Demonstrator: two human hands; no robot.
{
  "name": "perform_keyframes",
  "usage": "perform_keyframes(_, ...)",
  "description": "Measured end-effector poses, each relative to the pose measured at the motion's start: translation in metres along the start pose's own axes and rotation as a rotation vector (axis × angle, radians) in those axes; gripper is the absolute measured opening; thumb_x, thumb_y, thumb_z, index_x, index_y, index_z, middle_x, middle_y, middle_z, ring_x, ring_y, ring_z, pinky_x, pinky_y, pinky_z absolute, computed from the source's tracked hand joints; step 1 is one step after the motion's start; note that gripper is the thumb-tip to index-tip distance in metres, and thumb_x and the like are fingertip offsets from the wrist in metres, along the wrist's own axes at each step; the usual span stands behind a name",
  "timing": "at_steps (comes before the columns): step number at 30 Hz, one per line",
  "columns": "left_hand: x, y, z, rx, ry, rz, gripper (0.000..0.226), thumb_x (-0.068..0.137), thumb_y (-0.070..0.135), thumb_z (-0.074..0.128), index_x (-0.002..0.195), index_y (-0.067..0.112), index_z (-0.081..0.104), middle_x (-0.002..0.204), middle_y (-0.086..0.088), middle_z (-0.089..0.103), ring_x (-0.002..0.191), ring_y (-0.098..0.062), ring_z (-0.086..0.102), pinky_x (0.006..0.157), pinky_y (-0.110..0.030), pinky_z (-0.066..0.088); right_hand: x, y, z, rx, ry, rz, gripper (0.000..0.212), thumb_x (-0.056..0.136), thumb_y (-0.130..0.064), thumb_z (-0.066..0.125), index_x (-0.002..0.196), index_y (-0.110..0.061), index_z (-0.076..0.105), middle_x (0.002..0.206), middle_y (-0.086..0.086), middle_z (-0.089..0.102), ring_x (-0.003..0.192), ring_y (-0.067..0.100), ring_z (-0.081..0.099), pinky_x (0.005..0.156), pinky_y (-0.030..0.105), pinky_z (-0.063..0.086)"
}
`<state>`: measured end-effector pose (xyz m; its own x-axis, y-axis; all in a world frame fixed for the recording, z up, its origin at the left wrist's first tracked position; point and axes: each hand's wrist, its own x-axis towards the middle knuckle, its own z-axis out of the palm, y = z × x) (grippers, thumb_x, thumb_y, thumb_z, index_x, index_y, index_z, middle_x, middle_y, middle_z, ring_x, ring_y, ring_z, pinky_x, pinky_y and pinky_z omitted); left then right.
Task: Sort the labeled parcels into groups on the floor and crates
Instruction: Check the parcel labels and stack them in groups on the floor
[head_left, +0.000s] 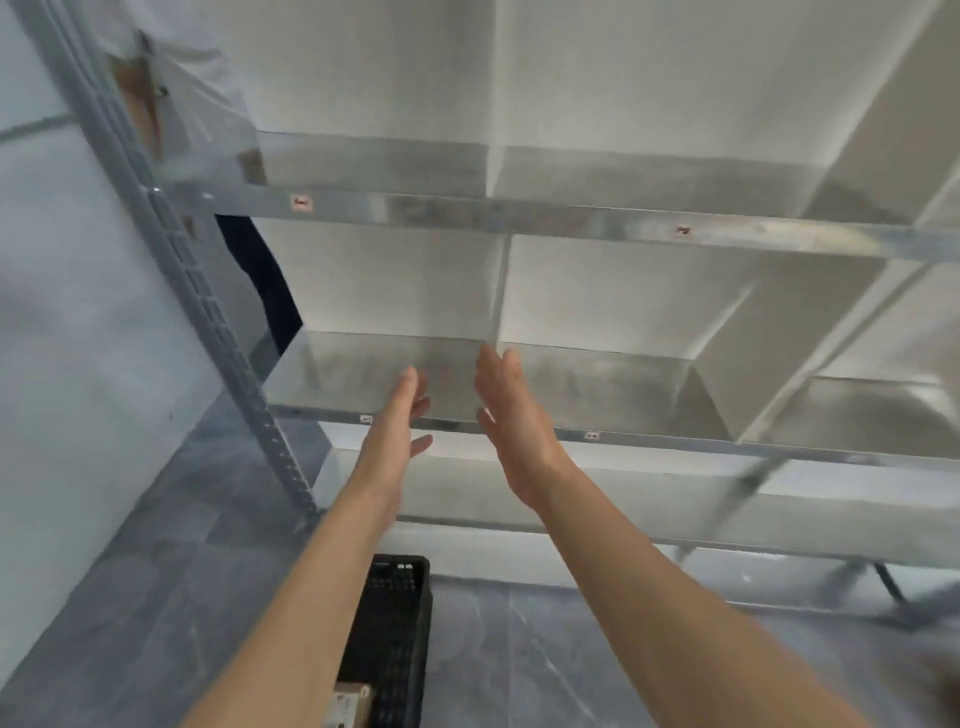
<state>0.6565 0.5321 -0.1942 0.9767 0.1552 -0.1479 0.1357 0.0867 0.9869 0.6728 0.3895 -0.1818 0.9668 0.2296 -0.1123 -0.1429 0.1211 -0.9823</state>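
- Two hands are stretching out side by side toward the rack: the left hand (402, 415) and the right hand (511, 410), palms facing each other, a gap between them.
- Each grip is slack: the fingers are lying straight and holding nothing.
- Both hands are hovering at the front edge of the middle shelf (337, 374); whether the fingertips are touching it cannot be told.
- One parcel (349, 704), brown with a pale label, is showing at the bottom edge, partly hidden behind the left forearm.
- It is sitting at the near left corner of one black crate (400, 613); whether it is lying inside is unclear.
- The crate is standing on the floor (156, 597), just in front of the rack.
- The rack (519, 215) is showing three metal shelves and one perforated post (218, 332) on the left.
- Four small stickers are sitting on the shelf edges, two on each of the upper two, too blurred to read.
- The floor is showing grey tiles; a pale wall (62, 312) is running along the left.
- One other person (171, 62), in a white top and dark trousers, is standing behind the post.
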Motion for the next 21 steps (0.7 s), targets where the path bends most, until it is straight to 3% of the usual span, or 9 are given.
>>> perform_keyframes(3,-0.003,0.004,0.067,-0.002,-0.107,-0.019,0.052,0.102,0.064,0.037,0.138,0.032,0.058,0.14,0.016,0.059,0.128,-0.001,0.054,0.107,-0.041,0.047,-0.025,-0.014,-0.064,0.014,0.108,-0.037,0.069,0.104,-0.071,0.019,0.164,-0.038,0.024,0.169,-0.019,0.024,0.153,0.0,0.026,0.129,0.038,0.02)
perform_keyframes(21,-0.159,-0.034,0.477,0.23,-0.765,-0.004,0.059,0.103,0.065,0.031,0.145,0.029,0.053,0.147,0.015,0.053,0.131,-0.004,0.052,0.111,-0.045,0.045,-0.284,-0.029,-0.436,0.188,0.736,-0.149,0.072,0.102,-0.072,0.023,0.163,-0.034,0.029,0.169,-0.013,0.028,0.154,0.005,0.028,0.128,0.039,0.022)
